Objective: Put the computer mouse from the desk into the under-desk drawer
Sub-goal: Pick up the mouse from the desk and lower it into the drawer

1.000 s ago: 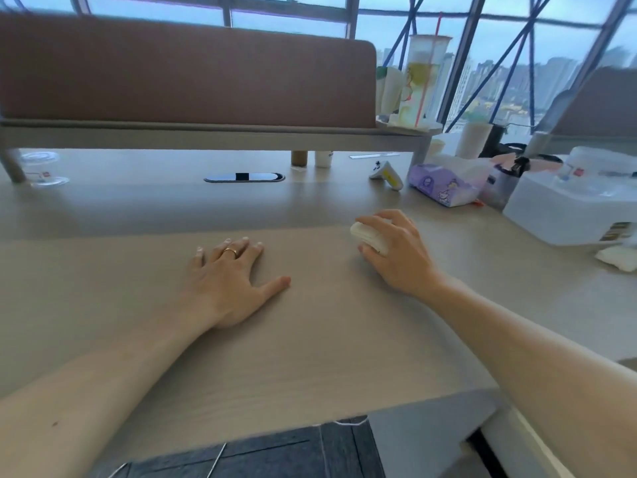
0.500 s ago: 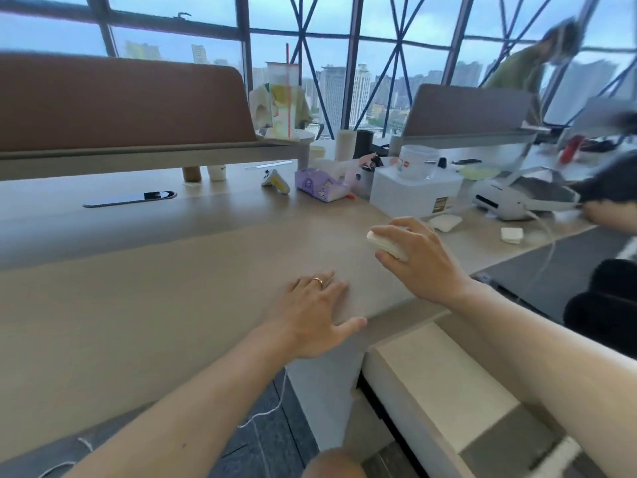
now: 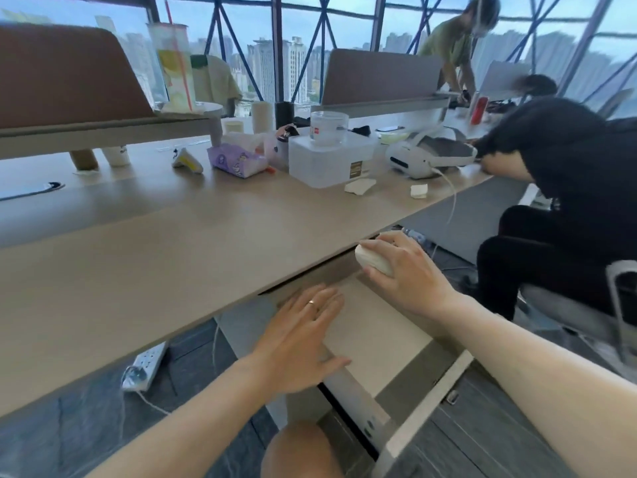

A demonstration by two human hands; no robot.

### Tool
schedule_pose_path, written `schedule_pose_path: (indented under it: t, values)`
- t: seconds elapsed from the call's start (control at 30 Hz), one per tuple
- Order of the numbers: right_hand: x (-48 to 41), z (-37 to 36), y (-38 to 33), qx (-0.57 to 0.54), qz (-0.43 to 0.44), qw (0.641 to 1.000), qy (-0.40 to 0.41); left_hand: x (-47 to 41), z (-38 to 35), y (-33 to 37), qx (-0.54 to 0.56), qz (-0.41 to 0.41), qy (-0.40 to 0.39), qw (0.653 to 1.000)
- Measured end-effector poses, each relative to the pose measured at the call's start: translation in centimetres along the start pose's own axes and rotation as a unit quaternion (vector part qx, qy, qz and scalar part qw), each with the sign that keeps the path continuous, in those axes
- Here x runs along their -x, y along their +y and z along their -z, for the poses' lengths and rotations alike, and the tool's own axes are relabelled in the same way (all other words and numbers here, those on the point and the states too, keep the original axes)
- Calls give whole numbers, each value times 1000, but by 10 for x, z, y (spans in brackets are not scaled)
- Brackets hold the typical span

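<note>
My right hand (image 3: 406, 274) grips a white computer mouse (image 3: 373, 258) and holds it just below the desk's front edge, over the far end of the pulled-out under-desk drawer (image 3: 382, 343). The drawer has a pale bottom and a light front panel (image 3: 424, 412) toward me. My left hand (image 3: 303, 336) lies flat, fingers spread, over the drawer's left side, with a ring on one finger. The wooden desk (image 3: 155, 257) runs across the left and middle of the view.
On the desk's far side stand a purple tissue pack (image 3: 238, 162), a clear plastic box (image 3: 331, 157), a white headset (image 3: 424, 155) with a cable, and a tall drink cup (image 3: 175, 67). A seated person in black (image 3: 565, 188) is close on the right. A power strip (image 3: 144, 367) lies on the floor.
My right hand lifted the mouse off the desk and carried it down over the drawer. My left hand left the desktop and now rests on the drawer. The view swung right and down.
</note>
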State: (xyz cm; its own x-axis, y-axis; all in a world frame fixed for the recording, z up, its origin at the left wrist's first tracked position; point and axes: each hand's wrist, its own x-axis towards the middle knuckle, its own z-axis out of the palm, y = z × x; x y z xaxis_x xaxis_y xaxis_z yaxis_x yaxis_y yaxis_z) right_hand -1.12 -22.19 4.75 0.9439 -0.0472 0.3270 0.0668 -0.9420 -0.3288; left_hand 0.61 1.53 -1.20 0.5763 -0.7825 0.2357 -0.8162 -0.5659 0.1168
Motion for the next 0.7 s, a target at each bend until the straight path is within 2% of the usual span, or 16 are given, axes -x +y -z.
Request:
schedule_pose_path:
  t: [0.1, 0.17, 0.43, 0.7]
  values:
    - [16, -7, 15, 12, -28, 999, -16, -11, -14, 2, 21, 97, -58, 993]
    - [21, -17, 25, 24, -43, 998, -38, -17, -29, -3, 19, 125, -69, 989]
    - [21, -65, 46, 56, -87, 987, -125, -8, -51, -16, -22, 83, 3, 996]
    - [12, -114, 68, 34, -124, 957, -260, -11, -59, -21, -41, 81, -1, 996]
